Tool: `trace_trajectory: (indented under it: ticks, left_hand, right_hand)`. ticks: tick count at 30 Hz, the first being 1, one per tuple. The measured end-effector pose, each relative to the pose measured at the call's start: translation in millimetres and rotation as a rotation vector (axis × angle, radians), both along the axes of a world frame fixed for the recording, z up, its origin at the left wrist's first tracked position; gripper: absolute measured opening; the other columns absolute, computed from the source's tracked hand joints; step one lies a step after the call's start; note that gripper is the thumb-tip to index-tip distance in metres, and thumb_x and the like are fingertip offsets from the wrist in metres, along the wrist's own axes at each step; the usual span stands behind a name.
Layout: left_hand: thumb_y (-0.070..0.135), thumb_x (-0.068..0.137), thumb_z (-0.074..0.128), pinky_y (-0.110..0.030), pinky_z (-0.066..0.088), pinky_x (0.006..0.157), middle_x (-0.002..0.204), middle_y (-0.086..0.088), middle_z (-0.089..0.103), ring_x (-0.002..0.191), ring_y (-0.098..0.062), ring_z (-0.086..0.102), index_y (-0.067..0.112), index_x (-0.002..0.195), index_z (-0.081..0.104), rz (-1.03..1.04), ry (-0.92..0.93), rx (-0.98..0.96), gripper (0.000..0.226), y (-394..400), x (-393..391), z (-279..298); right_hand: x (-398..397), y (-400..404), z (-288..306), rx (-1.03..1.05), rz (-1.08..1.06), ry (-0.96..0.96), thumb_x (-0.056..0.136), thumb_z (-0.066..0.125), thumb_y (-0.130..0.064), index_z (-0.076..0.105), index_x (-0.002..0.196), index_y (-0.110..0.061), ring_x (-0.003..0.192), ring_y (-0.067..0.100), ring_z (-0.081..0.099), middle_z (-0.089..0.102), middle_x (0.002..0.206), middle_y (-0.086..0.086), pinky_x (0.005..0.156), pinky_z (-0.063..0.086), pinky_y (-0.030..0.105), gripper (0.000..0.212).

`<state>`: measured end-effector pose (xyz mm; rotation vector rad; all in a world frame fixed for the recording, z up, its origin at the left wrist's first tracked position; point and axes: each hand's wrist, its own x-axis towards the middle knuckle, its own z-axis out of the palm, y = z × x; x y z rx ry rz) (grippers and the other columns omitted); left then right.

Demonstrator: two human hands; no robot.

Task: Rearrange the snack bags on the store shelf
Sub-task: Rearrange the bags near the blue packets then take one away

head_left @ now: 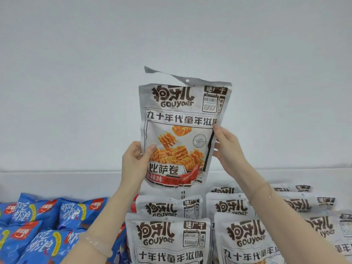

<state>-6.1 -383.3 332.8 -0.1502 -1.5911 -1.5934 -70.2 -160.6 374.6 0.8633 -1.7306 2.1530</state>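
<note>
Gouyaer snack bag [181, 134], grey-white with a chilli picture, stands upright in the air before the pale wall [76, 73]. We grip its lower left edge with our left hand [136, 161] and its right edge with our right hand [227, 147]. Below lie matching Gouyaer bags [167, 239] and, left, blue shrimp-chip bags [42, 221].

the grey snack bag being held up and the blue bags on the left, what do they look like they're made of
The grey snack bag, held by the left hand and right hand, looks like matte printed plastic film: dull surface, soft creases, a torn strip curling at the top with a grey inner side. The blue bags look like glossier plastic film, puffed and crinkled with bright highlights. Any foil lining cannot be confirmed.
</note>
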Motion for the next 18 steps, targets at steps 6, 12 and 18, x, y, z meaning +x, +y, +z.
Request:
trace_trajectory:
  ticks: [6,12,18]
  left_hand:
    - [0.014,0.089,0.066,-0.026,0.057,0.067,0.091,-0.002,0.075,0.083,-0.011,0.072,0.005,0.092,0.054,-0.04,-0.034,-0.076,0.015,-3,9,-17]
    - [0.021,0.086,0.069,-0.032,0.058,0.074,0.093,-0.007,0.076,0.087,-0.021,0.073,0.01,0.088,0.058,-0.086,-0.09,-0.068,0.016,1,25,-11]
    - [0.029,0.086,0.068,-0.03,0.052,0.065,0.083,-0.007,0.077,0.075,-0.017,0.073,0.005,0.095,0.061,-0.224,-0.193,-0.069,0.026,37,56,-6]
  right_hand:
    - [5,-3,-22,-0.067,-0.02,-0.03,0.101,0.043,-0.034,0.071,0.105,-0.02,0.093,0.02,0.071,0.076,0.102,0.0,0.081,0.057,0.041,0.031]
    - [26,5,-19,-0.07,-0.109,-0.055,0.101,0.045,-0.036,0.072,0.101,-0.021,0.077,0.014,0.072,0.078,0.092,-0.004,0.061,0.057,0.028,0.031]
    - [73,49,-28,-0.076,-0.276,-0.041,0.099,0.047,-0.04,0.074,0.095,-0.022,0.069,0.021,0.068,0.077,0.087,0.003,0.056,0.053,0.031,0.033]
